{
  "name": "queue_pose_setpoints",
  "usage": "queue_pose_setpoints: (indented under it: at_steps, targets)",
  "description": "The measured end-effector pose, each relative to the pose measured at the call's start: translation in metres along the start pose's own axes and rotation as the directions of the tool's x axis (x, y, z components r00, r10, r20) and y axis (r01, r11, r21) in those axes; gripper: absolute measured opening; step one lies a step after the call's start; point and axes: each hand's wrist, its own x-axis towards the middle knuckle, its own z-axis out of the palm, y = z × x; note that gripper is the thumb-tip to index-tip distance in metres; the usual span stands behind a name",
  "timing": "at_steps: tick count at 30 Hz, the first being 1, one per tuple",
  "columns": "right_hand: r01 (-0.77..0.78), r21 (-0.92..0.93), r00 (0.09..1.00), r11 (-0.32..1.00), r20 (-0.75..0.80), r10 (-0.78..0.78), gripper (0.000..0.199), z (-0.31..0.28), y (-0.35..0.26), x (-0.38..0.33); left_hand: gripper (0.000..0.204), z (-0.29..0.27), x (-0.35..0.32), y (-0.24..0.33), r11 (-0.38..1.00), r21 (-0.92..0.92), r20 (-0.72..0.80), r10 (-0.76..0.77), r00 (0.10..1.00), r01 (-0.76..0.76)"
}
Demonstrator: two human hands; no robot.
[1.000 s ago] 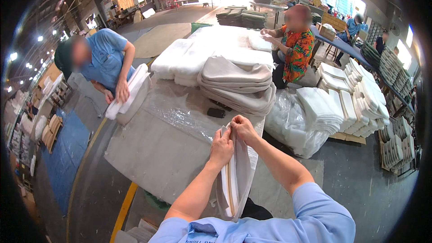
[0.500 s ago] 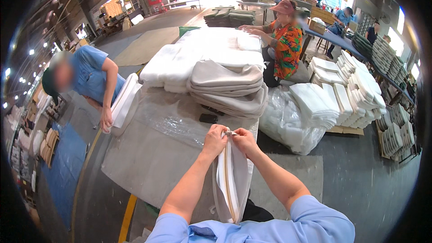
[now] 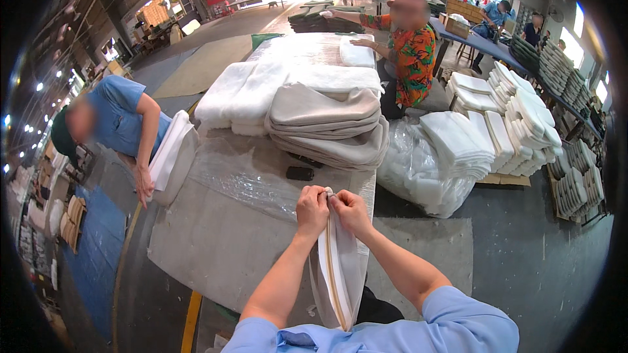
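Note:
A light grey fabric cover with a long zipper and white edging hangs from my hands down to my lap. My left hand pinches its upper end. Right beside it, my right hand grips the same end with thumb and fingers closed. A small pale tip of the cover pokes up between the two hands; the fingers hide the rest of that end. Just beyond my hands, a small black object lies on the table, in front of a pile of folded grey covers.
White padding lies behind the covers, and a clear plastic sheet spreads over the table. At left a person handles another cover. Across the table works a person in a bright shirt. A plastic bag and white pads stand right.
My hands stay at the cover's upper end, fingers slightly shifted. The person across stretches one arm toward the dark stack behind. At left, the person bends lower with their cover.

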Motion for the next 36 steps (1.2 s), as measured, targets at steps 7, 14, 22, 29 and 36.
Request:
queue_pose_setpoints:
  at_steps: [7,14,22,29,36]
  targets:
    - [0.155,-0.227,0.987,0.961,0.066,-0.144,0.015,0.009,-0.015,-0.023,0.005,0.000,-0.018,-0.011,0.997,-0.070,-0.121,-0.027,0.992,0.019]
    - [-0.158,0.147,0.947,0.976,0.303,0.108,0.036,-0.007,-0.003,0.008,0.004,-0.006,-0.016,-0.017,0.988,-0.118,-0.097,-0.111,0.989,0.099]
    - [-0.089,0.412,0.993,0.907,0.113,0.046,0.045,0.016,0.031,0.064,0.007,-0.010,-0.016,-0.019,0.995,-0.095,-0.099,-0.020,0.995,0.011]
    - [-0.100,0.475,0.984,0.874,0.175,0.018,0.037,0.047,0.047,0.069,0.010,-0.019,-0.018,-0.026,0.990,-0.125,-0.082,-0.071,0.994,0.060]
    - [-0.091,0.362,0.979,0.928,0.204,0.017,0.045,0.057,0.059,0.079,0.008,-0.023,-0.018,-0.032,0.982,-0.158,-0.086,-0.115,0.990,0.100]
